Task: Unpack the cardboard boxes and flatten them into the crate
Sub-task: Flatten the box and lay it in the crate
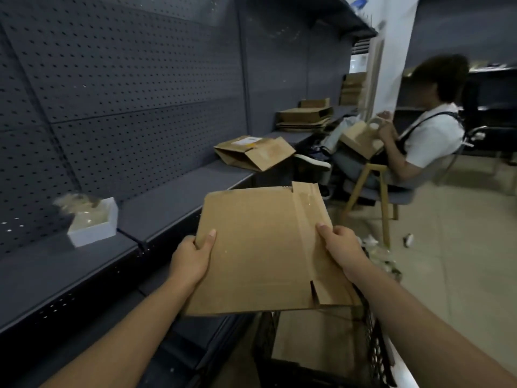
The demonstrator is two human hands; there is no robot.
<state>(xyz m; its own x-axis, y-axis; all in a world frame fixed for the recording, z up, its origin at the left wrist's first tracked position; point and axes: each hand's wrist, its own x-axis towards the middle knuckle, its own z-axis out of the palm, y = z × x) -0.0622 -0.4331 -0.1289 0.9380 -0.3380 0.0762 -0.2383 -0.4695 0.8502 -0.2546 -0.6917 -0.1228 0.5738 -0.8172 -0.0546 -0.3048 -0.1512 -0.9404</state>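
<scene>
A flattened cardboard box [263, 247] is held level above the black crate [375, 340], which sits at 6 o'clock. It is gripped at its 9 o'clock edge by the left hand [193, 259] and at 3 o'clock by the right hand [342, 247], thumbs on top. Opposed edge grips presumably keep the sheet flat for lowering in. A collapsed box [254, 152] remains on the shelf [167, 203] at 12 o'clock.

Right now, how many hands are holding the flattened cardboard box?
2: the left hand grips its left edge, the right hand its right edge, holding the flattened cardboard box above the crate.
</scene>
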